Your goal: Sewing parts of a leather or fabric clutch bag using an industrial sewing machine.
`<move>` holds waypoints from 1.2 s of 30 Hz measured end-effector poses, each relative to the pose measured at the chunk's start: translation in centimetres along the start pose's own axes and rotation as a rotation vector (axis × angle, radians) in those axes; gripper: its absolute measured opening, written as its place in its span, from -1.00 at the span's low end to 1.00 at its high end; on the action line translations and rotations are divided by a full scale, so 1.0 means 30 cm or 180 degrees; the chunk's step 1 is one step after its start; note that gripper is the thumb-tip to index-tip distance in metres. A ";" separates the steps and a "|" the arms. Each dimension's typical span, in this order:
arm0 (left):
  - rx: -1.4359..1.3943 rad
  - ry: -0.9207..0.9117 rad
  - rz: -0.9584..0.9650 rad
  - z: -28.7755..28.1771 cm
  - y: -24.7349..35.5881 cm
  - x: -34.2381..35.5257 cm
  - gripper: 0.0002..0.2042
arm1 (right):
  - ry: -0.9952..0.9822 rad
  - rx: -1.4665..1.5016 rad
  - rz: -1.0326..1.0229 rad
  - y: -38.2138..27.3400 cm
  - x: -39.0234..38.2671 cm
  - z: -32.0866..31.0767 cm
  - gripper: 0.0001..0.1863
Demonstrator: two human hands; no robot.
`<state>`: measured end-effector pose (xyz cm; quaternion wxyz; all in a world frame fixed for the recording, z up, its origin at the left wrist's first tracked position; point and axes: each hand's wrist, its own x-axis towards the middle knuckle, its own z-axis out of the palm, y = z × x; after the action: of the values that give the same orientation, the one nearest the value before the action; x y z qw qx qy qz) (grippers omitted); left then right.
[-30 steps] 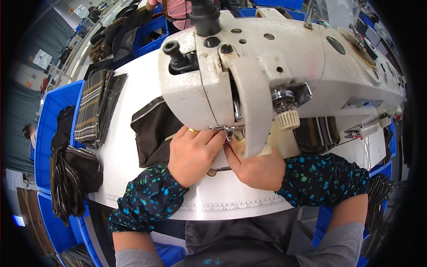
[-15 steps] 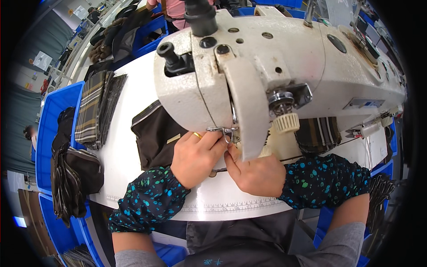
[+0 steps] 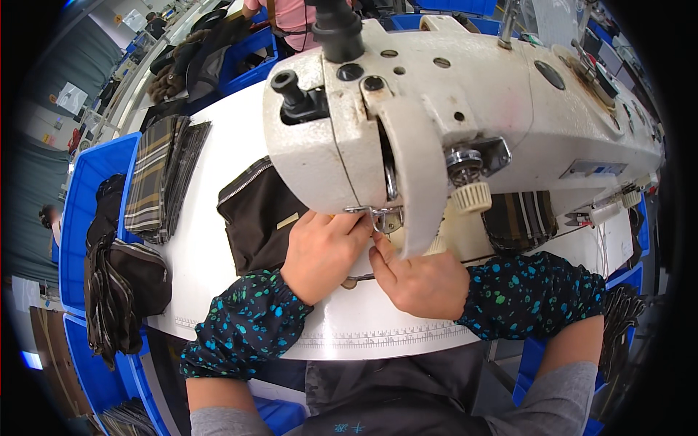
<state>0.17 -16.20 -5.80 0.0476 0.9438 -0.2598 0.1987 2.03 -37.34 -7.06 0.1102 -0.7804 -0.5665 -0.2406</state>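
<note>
A white sewing machine head [image 3: 305, 163] stands over the work, with its metal presser foot area [image 3: 378, 216] just beyond my fingertips. My left hand [image 3: 323, 251] is closed, its bunched fingers on the right edge of a dark brown zippered pouch [image 3: 254, 225] and partly hidden under the machine head. The pouch lies flat and bears a small pale label [image 3: 288, 221]. My right hand [image 3: 422, 283] is closed too, thumb and forefinger pinched beside the left fingertips. What lies in that pinch is hidden. Both forearms wear dark sleeves with blue and green spots.
Plaid cloth pieces [image 3: 156, 182] are stacked at the left of the white table [image 3: 211, 291]. More plaid cloth [image 3: 520, 218] lies under the machine arm. A blue bin [image 3: 80, 218] at the left holds dark pouches [image 3: 138, 280]. Red-handled snips [image 3: 578, 219] lie at the right.
My left fingers sit slightly farther under the machine head, and their ring is less visible. My right hand has barely moved. The whole view has shifted a little.
</note>
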 end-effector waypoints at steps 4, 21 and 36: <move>-0.0071 -0.0143 -0.0041 -0.023 -0.005 0.002 -0.70 | 0.0040 0.0004 -0.0007 0.000 -0.001 -0.001 -0.69; -0.2520 -0.1403 -0.1389 -0.138 -0.012 0.044 -0.74 | 0.0448 -0.0036 -0.0446 0.000 -0.009 0.016 -0.69; -0.0543 -0.0496 -0.0777 -0.110 0.056 0.016 -0.63 | 0.0080 0.0168 -0.0986 -0.005 0.006 0.002 -0.64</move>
<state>-1.47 -17.23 -2.60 0.1311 0.9734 -0.1621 0.0949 1.95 -37.11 -7.03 0.0993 -0.6775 -0.6847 -0.2495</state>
